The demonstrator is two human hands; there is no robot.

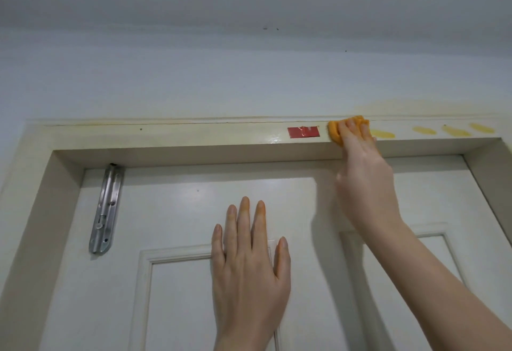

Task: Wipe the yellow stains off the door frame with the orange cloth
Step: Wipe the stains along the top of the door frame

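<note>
You are pressing the orange cloth [335, 134] against the top rail of the door frame [194, 135] with your right hand [360, 165]. Its fingers are curling over the bunched fabric and holding it flat to the paint, just to the right of a strip of red tape [303, 132]. Your left hand [249, 267] is resting on the door [166, 198] below, palm flat and fingers straight and slightly spread, gripping nothing, so it looks to be steadying you. The job is looking only partly done. The rail to the left of the cloth is showing no yellow blobs, only a glossy patch beside the tape and a thin yellowish line along the upper seam. To the right, four yellow stains [424, 130] are sitting in a row. The nearest is lying just beside your fingers and partly hidden by them, and the other three are running out toward the right corner. A pale yellow haze is also showing on the wall [388, 107] just above the rail there. By my reckoning you are working left to right, and most of the visible marks are waiting for the cloth.
</note>
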